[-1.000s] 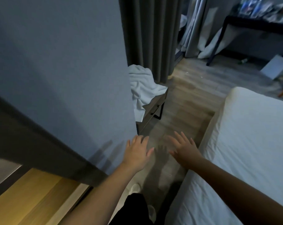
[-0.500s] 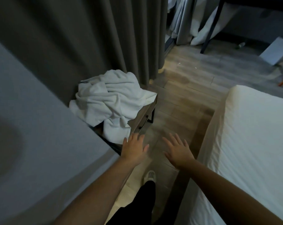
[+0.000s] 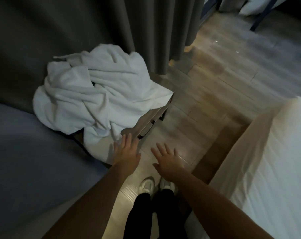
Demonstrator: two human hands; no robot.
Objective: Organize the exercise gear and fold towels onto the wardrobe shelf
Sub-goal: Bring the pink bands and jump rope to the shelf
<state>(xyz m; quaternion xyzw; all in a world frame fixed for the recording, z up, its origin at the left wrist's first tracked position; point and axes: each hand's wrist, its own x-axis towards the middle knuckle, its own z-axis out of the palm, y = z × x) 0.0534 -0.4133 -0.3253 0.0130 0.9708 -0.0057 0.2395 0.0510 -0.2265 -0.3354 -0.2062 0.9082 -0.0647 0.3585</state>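
Towel (image 3: 98, 94) crumpled on nightstand (image 3: 152, 116); left grip (image 3: 127, 152) released, perhaps touching it; right grip (image 3: 168, 161) released.

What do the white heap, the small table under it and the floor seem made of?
White heap: soft terry-like cloth, probably towels; matte, nubby, deeply rumpled folds.
Small table: pale wood or wood-effect board, matte, faint grain on its front; cannot tell which.
Floor: wood-look planks with seams and grain, slight sheen; real wood or laminate is unclear.
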